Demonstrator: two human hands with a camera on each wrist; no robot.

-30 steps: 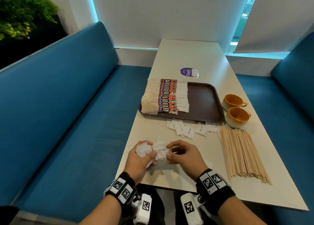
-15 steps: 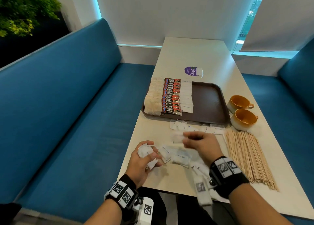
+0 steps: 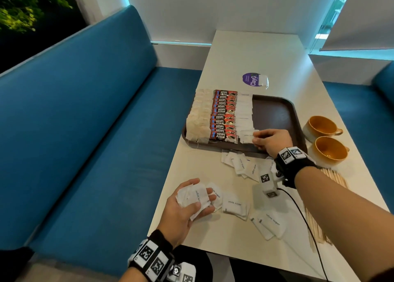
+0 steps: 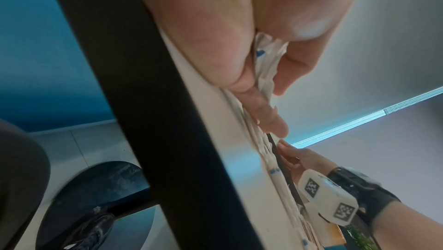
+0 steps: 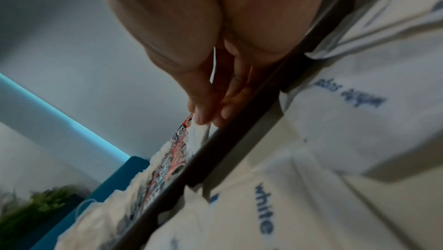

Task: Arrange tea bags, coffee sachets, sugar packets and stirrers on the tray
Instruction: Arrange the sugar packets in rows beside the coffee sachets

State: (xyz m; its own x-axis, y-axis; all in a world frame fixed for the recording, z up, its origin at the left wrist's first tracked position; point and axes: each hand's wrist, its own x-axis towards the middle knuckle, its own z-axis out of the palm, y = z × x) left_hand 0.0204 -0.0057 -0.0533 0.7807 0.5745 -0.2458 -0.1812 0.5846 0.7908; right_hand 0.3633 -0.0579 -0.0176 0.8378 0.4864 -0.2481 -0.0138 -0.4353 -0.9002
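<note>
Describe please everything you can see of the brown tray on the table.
The tray is dark brown, rectangular with rounded corners and a low raised rim; it looks like smooth plastic. It lies flat on the pale table. Its left part holds three neat columns: tea bags, red coffee sachets and white sugar packets. Its right part is bare. The right hand reaches over its near rim and sets down one more sugar packet at the near end of the sugar column.
</note>
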